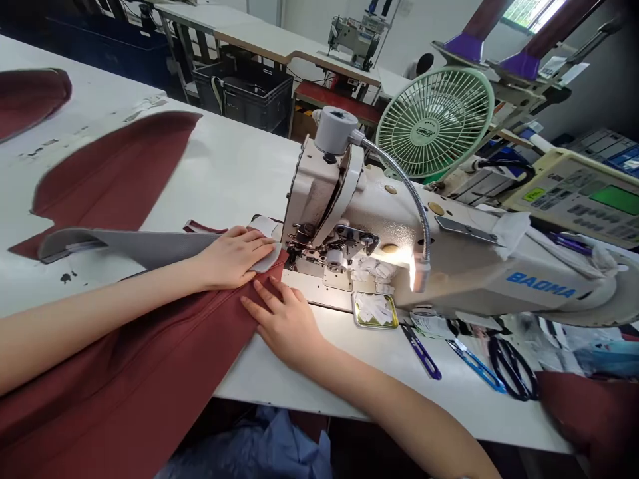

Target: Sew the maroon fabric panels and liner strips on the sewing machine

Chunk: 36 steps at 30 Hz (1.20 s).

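A long piece of dark red fabric with a seam along it runs from the lower left up to the needle area of a white sewing machine. My left hand lies flat on the fabric's grey underside layer, close to the presser foot. Just to its right, my right hand rests on the red side with fingers spread, fingertips pressing the cloth near the seam. Neither hand is closed around anything. The fabric's leading edge reaches the needle, whose tip is hidden by machine parts.
Other red fabric pieces lie on the table at left. Right of the needle sit a small tray of white scraps, purple thread snips, blue snips and black-handled scissors. Behind stands a green fan; a control panel is at right.
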Each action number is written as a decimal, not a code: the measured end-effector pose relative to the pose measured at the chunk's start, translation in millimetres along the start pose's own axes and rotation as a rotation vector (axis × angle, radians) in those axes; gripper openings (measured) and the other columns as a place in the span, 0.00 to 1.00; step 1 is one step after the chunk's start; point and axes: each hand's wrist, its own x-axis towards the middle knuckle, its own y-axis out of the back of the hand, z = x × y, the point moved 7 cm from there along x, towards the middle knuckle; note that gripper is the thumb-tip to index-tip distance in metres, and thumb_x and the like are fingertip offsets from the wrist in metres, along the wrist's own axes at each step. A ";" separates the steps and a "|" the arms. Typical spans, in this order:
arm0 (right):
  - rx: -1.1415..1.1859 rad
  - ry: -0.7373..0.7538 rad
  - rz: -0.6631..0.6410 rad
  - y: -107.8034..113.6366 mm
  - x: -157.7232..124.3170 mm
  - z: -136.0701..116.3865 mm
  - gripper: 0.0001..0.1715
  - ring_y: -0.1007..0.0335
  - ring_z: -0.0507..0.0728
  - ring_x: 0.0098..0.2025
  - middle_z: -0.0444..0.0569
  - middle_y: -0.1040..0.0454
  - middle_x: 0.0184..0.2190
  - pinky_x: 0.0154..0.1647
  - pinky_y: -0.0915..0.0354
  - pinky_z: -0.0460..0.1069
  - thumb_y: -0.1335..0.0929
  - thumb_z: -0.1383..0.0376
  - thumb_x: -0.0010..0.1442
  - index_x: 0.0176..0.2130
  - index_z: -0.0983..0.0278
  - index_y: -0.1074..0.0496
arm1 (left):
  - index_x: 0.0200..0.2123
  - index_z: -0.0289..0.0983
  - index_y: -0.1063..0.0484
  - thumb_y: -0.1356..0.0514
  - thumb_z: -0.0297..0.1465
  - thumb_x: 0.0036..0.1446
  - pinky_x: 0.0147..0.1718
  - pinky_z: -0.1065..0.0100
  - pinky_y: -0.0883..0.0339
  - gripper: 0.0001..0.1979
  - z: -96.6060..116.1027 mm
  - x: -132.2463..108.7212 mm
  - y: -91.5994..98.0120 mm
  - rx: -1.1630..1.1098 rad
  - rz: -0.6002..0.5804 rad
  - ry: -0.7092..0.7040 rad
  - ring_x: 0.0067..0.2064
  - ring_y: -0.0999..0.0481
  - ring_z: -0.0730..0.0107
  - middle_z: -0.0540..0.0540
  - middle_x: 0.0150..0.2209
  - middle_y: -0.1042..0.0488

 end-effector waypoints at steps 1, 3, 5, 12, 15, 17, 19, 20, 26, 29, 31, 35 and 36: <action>-0.010 0.014 0.009 0.0 -2.3 -1.4 0.26 0.46 0.71 0.65 0.55 0.36 0.66 0.53 0.36 0.62 0.36 0.61 0.69 0.64 0.59 0.34 | 0.61 0.36 0.32 0.44 0.31 0.58 0.57 0.51 0.42 0.26 0.1 -0.2 -0.3 0.010 -0.008 0.007 0.61 0.33 0.50 0.40 0.61 0.30; -0.007 0.029 0.028 0.3 -5.9 -2.6 0.26 0.45 0.71 0.65 0.56 0.35 0.65 0.52 0.35 0.62 0.36 0.61 0.68 0.64 0.59 0.33 | 0.61 0.37 0.33 0.44 0.32 0.59 0.57 0.50 0.42 0.26 2.4 -2.8 -1.1 0.015 -0.015 0.007 0.61 0.32 0.50 0.40 0.62 0.30; 0.016 0.028 0.048 0.8 -7.4 -2.2 0.26 0.44 0.71 0.64 0.55 0.33 0.64 0.51 0.34 0.62 0.35 0.61 0.67 0.63 0.59 0.33 | 0.62 0.37 0.34 0.44 0.32 0.59 0.58 0.49 0.42 0.26 5.8 -5.7 -2.1 0.005 0.001 0.000 0.61 0.33 0.50 0.41 0.64 0.32; 0.043 0.029 0.093 1.8 -7.0 -0.7 0.25 0.43 0.70 0.64 0.55 0.33 0.63 0.50 0.34 0.61 0.35 0.62 0.67 0.62 0.59 0.31 | 0.64 0.37 0.36 0.49 0.29 0.64 0.64 0.59 0.44 0.25 11.2 -4.8 -13.7 -0.180 -0.005 -0.112 0.65 0.36 0.62 0.44 0.65 0.34; 0.049 0.026 0.087 1.3 -7.8 -0.5 0.26 0.44 0.70 0.64 0.55 0.34 0.64 0.50 0.34 0.61 0.35 0.62 0.67 0.62 0.59 0.32 | 0.64 0.38 0.37 0.50 0.29 0.65 0.65 0.59 0.44 0.25 8.8 -4.2 -16.6 -0.220 -0.020 -0.128 0.66 0.37 0.63 0.45 0.66 0.35; 0.053 0.022 0.076 0.7 -8.1 -0.3 0.26 0.45 0.70 0.65 0.55 0.34 0.64 0.51 0.34 0.61 0.34 0.61 0.67 0.63 0.59 0.32 | 0.64 0.39 0.36 0.50 0.29 0.65 0.65 0.60 0.44 0.24 7.9 -3.8 -16.9 -0.231 -0.021 -0.129 0.66 0.37 0.64 0.45 0.66 0.35; 0.051 0.018 0.074 0.6 -8.2 -0.2 0.26 0.45 0.70 0.65 0.55 0.34 0.65 0.51 0.34 0.61 0.34 0.61 0.67 0.62 0.59 0.32 | 0.63 0.39 0.35 0.50 0.29 0.65 0.65 0.59 0.44 0.23 7.5 -3.3 -17.6 -0.239 -0.033 -0.123 0.66 0.37 0.64 0.46 0.66 0.34; 0.047 0.018 0.077 0.7 -8.2 -0.3 0.26 0.45 0.70 0.65 0.54 0.34 0.65 0.51 0.34 0.61 0.34 0.61 0.67 0.62 0.59 0.32 | 0.63 0.39 0.35 0.49 0.29 0.65 0.65 0.59 0.44 0.23 7.6 -3.0 -18.3 -0.242 -0.042 -0.120 0.66 0.36 0.63 0.46 0.65 0.34; 0.007 0.044 0.090 0.9 -9.8 -0.4 0.25 0.45 0.70 0.64 0.55 0.34 0.64 0.52 0.34 0.61 0.35 0.61 0.68 0.62 0.60 0.32 | 0.63 0.38 0.36 0.48 0.30 0.64 0.64 0.58 0.43 0.24 9.1 -2.6 -20.9 -0.212 -0.056 -0.081 0.66 0.37 0.61 0.44 0.66 0.35; -0.010 0.068 0.077 1.3 -13.3 0.9 0.24 0.44 0.69 0.64 0.56 0.33 0.63 0.52 0.34 0.61 0.36 0.62 0.68 0.62 0.60 0.32 | 0.62 0.38 0.35 0.47 0.29 0.62 0.64 0.57 0.42 0.24 12.9 -1.1 -20.5 -0.205 -0.061 -0.060 0.65 0.36 0.60 0.43 0.65 0.34; -0.027 0.079 0.086 3.3 -16.8 2.2 0.24 0.43 0.69 0.64 0.56 0.33 0.63 0.51 0.33 0.60 0.36 0.63 0.68 0.62 0.60 0.32 | 0.61 0.37 0.34 0.47 0.28 0.61 0.63 0.56 0.40 0.25 16.8 1.2 -19.8 -0.213 -0.072 -0.053 0.65 0.35 0.59 0.42 0.64 0.34; -0.054 0.064 0.087 4.4 -24.6 5.9 0.23 0.42 0.68 0.63 0.55 0.32 0.63 0.50 0.33 0.59 0.36 0.63 0.68 0.62 0.59 0.31 | 0.60 0.37 0.34 0.46 0.26 0.58 0.62 0.55 0.39 0.26 23.5 6.8 -17.3 -0.229 -0.068 -0.040 0.62 0.32 0.58 0.41 0.63 0.32; -0.055 0.058 0.092 4.3 -26.1 6.5 0.24 0.42 0.68 0.63 0.55 0.32 0.63 0.50 0.33 0.59 0.36 0.63 0.68 0.62 0.58 0.31 | 0.60 0.37 0.34 0.46 0.26 0.58 0.61 0.55 0.38 0.26 24.6 7.8 -16.7 -0.232 -0.061 -0.039 0.62 0.32 0.58 0.41 0.62 0.32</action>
